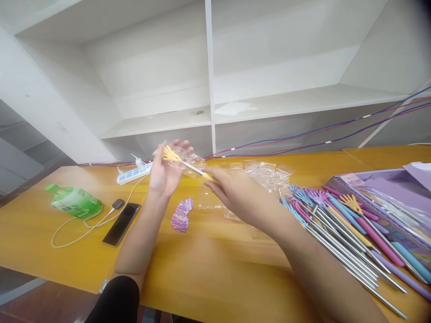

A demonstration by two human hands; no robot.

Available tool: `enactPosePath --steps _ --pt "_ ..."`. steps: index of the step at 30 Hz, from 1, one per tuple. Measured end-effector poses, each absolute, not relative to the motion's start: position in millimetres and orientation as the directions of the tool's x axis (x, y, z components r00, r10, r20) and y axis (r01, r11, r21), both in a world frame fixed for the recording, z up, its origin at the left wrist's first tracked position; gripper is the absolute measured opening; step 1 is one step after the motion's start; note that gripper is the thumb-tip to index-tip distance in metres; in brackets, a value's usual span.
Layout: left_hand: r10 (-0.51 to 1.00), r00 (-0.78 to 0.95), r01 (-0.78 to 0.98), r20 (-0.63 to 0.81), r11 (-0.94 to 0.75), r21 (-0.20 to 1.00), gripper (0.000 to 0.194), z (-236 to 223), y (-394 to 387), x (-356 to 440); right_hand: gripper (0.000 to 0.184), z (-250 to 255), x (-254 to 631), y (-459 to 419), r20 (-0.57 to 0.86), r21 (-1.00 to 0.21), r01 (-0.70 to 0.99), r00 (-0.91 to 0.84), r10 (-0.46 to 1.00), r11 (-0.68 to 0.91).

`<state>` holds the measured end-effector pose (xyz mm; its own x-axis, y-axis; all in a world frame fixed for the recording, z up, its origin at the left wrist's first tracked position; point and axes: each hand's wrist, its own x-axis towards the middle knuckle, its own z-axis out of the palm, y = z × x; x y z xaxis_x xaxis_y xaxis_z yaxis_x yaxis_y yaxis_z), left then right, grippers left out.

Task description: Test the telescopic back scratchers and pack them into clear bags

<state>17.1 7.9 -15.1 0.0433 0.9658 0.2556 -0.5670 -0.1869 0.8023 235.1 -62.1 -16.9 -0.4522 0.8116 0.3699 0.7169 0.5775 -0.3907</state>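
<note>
My right hand (235, 193) is wrapped round the yellow handle of a telescopic back scratcher (192, 168), whose metal rod points up and left. Its yellow hand-shaped head lies over my left palm, at or inside a clear plastic bag (160, 147); I cannot tell how far in it sits. My left hand (166, 175) is turned palm up, its thumb against the bag and its fingertips showing behind it. Below the hands lies a small pile of pink and purple cards (182, 215). Several clear bags (266, 177) are spread on the table beyond my right hand.
Loose back scratchers (343, 242) in several colours lie at the right, beside a purple box (387, 179) of bagged ones. On the left are a green bottle (77, 202), a phone (121, 224), a white cable and a power strip (134, 172). White shelving (208, 58) stands behind the table.
</note>
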Motion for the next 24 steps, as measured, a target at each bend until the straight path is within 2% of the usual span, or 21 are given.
enactPosePath --steps 4,10,14,19,24 --pt "0.948 -0.092 -0.591 0.304 -0.298 0.75 0.024 -15.6 9.1 18.2 0.026 -20.5 235.0 -58.4 0.384 -0.513 0.673 -0.376 0.843 0.534" --pt "0.942 -0.12 -0.6 0.314 -0.32 0.733 0.023 -12.0 -2.4 25.0 0.038 -22.9 235.5 -55.3 0.539 -0.603 0.548 -0.257 0.802 0.581" --pt "0.956 -0.072 -0.603 0.286 -0.27 0.751 0.026 -18.7 -17.5 44.0 0.045 -23.6 233.4 -56.0 0.628 -0.597 0.509 -0.185 0.756 0.62" --pt "0.975 0.04 -0.608 0.221 -0.151 0.779 0.025 -31.6 -29.2 63.1 0.043 -28.8 225.0 -55.6 0.678 -0.558 0.488 -0.197 0.708 0.671" --pt "0.962 -0.064 -0.603 0.265 -0.248 0.758 0.027 -26.4 -14.4 47.3 0.03 -24.3 230.8 -54.2 0.674 -0.53 0.467 -0.275 0.686 0.708"
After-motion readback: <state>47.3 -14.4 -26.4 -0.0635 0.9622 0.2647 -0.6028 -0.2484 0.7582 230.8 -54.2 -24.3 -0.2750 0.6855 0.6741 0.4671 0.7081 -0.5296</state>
